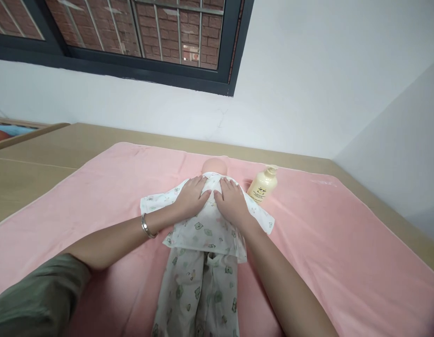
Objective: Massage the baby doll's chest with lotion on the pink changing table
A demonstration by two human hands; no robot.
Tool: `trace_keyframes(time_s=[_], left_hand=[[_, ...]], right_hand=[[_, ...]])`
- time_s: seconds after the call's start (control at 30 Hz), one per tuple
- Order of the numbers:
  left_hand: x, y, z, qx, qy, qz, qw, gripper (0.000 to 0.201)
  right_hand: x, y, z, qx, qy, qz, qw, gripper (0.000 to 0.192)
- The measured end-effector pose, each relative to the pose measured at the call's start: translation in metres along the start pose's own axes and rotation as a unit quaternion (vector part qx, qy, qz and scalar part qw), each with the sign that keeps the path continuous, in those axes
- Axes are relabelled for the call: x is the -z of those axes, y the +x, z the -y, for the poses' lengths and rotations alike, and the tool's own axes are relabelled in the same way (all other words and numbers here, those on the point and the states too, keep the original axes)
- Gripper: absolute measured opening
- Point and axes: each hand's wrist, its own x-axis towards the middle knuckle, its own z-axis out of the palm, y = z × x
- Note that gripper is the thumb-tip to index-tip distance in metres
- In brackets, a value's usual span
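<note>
Doll (213, 164) in printed pyjamas lying mid-blanket (97, 187), head toward the far edge, my left hand (192, 195) and right hand (232, 199) flat, side by side on its chest, lotion bottle (262, 185) just right of its shoulder.

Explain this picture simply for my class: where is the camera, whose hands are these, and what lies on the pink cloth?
The camera sits on a person's head and looks forward and down, so the two bare arms reaching in are that person's own. No machine is involved. The left hand, with a bracelet on its wrist, and the right hand both press flat on the chest of a baby doll dressed in a printed outfit. Neither hand grips anything. The doll lies on a pink towel spread over a wooden table. A cream pump bottle stands beside the doll.
</note>
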Motion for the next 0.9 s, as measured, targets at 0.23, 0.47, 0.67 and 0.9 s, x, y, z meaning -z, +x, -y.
trace_keyframes(time_s=[0.23,0.47,0.67,0.9], left_hand=[[0.014,-0.016,-0.014,-0.042,0.059,0.044,0.996,0.062],[0.021,0.012,-0.001,0.012,0.02,0.084,0.996,0.062],[0.009,-0.01,-0.009,-0.026,0.106,0.046,0.993,0.065],[0.015,-0.015,-0.009,-0.062,0.124,0.042,0.989,0.06]], right_hand=[[0.015,-0.001,0.001,0.015,-0.006,0.025,1.0,0.055],[0.011,-0.03,0.039,-0.027,-0.12,-0.04,0.992,0.046],[0.01,-0.018,0.024,-0.035,-0.06,-0.018,0.997,0.051],[0.013,-0.003,0.001,0.005,-0.027,0.022,0.999,0.059]])
